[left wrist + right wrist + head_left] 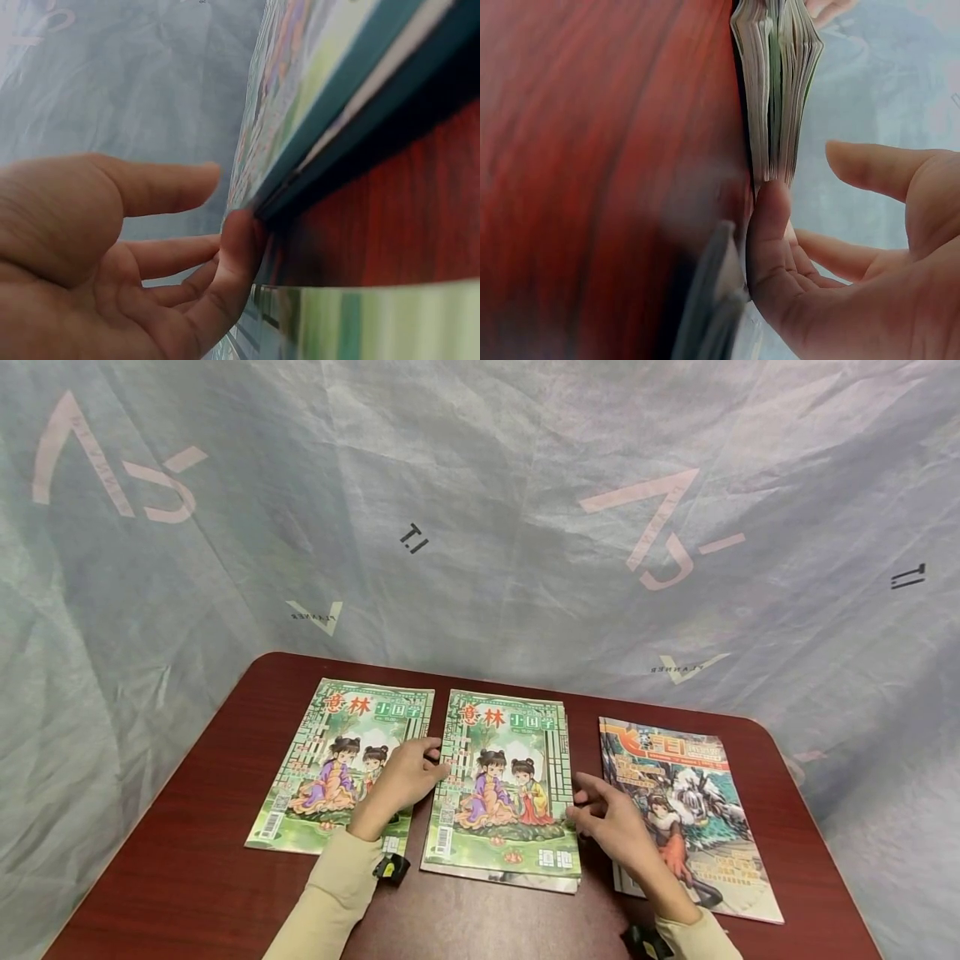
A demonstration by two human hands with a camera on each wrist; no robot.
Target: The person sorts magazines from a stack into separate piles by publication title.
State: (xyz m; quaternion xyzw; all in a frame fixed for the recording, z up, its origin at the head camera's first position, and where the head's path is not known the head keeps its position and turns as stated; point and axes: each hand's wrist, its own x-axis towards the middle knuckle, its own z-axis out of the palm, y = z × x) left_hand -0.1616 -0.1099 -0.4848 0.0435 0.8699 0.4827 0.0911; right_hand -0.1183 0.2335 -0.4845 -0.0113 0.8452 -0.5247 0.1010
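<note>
A small stack of magazines (506, 793) lies in the middle of the table, its top green cover showing two drawn figures in robes. At the stack's left edge is my left hand (405, 777), which also passes over another green magazine (345, 735) with the same cover. In the left wrist view, the fingertips (240, 232) touch the spine side and the thumb stands off the cover. My right hand (615, 822) touches the right edge. The right wrist view shows a fingertip (772, 206) against the page edges (769, 97), the thumb held apart.
To the right lies a magazine (697, 810) with an orange title, partly under my right forearm. All rest on a dark red wooden table (202, 793) with rounded far corners. Behind it hangs a grey printed cloth (487, 568).
</note>
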